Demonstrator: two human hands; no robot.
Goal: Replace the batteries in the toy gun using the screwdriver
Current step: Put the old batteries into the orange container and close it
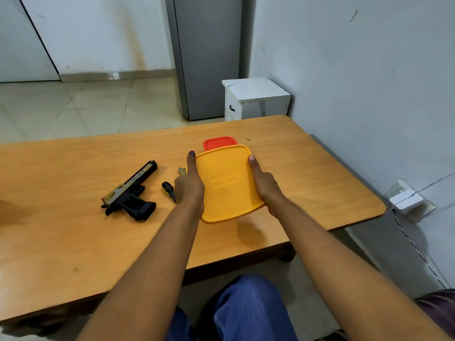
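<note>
Gun [130, 193] lies left of both hands, barrel pointing far-right; my left hand [189, 185] is nearer. Both hands clasp the yellow lid [227, 185].

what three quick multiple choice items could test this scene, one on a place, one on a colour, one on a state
1. Where does the toy gun lie?
A. on the table, left of the yellow lid
B. on the floor
C. on the white cabinet

2. What colour is the lid behind the yellow lid?
A. blue
B. red
C. green

3. How is the yellow lid held?
A. by the left hand alone
B. by nobody
C. by both hands at its side edges

Answers: 1 A, it rests on the table beside the screwdriver. 2 B, a red edge shows. 3 C, left hand and right hand flank it.
</note>
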